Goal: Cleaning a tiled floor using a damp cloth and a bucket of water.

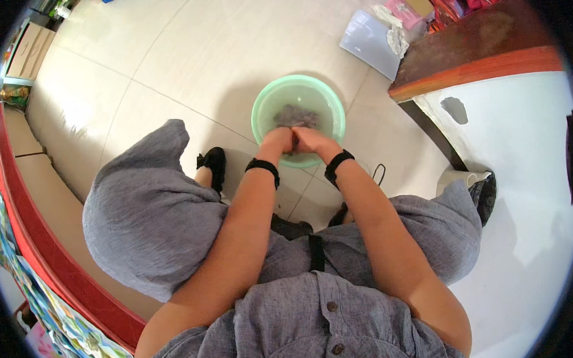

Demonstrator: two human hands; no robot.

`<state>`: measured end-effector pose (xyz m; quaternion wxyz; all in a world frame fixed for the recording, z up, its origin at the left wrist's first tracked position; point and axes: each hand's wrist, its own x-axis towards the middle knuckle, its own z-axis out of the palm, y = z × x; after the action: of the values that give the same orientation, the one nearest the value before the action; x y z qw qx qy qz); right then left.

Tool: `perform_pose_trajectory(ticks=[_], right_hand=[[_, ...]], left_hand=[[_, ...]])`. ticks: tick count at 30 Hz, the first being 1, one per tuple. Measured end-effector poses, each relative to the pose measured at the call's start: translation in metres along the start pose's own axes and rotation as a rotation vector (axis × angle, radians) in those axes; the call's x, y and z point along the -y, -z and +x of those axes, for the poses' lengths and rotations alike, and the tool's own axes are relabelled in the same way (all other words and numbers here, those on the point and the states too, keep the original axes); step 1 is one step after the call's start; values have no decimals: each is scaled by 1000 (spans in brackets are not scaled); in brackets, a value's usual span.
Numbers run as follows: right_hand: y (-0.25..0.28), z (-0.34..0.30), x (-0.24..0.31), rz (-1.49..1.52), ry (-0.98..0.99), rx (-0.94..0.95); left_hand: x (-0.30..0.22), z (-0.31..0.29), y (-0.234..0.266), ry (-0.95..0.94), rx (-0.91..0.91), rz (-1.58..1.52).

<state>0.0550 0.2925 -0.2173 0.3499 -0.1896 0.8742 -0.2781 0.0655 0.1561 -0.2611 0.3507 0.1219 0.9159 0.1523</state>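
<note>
A pale green plastic basin (257,112) stands on the tiled floor in front of me, with cloudy water in it. A wet greyish-purple cloth (296,115) lies bunched in the water, partly hidden by my hands. My left hand (277,142) and my right hand (312,141) meet over the near side of the basin, closed and pressed together. Between them shows a small dark bit of cloth, gripped by both. Black bands circle both wrists.
A brown wooden edge (473,36) and a white wall (505,141) stand to the right. A light grey box-like panel (370,43) lies beside pink and red items. On the left runs a bed's red edge (51,256). My black shoe (213,166) is near the basin.
</note>
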Motion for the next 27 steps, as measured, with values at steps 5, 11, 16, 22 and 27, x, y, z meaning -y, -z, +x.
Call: perform_pose_trajectory(ticks=[5,11,16,22,27], right_hand=[[16,-5,-22,62,84,59],[37,-15,-3,-122,-26,155],[63,-29,-18,130,-164,-49],[80,-39,-30,-51,-196,-81],[57,-23,-9,110,-2,-112]], left_hand=[[-26,-2,52,-63,-19,-109],[-3,-21,85,-79,-154,-431],[-3,-24,89,-18,-255,-353],[-28,-27,80,205,-160,-135],[-28,-17,65,163,-268,-271]])
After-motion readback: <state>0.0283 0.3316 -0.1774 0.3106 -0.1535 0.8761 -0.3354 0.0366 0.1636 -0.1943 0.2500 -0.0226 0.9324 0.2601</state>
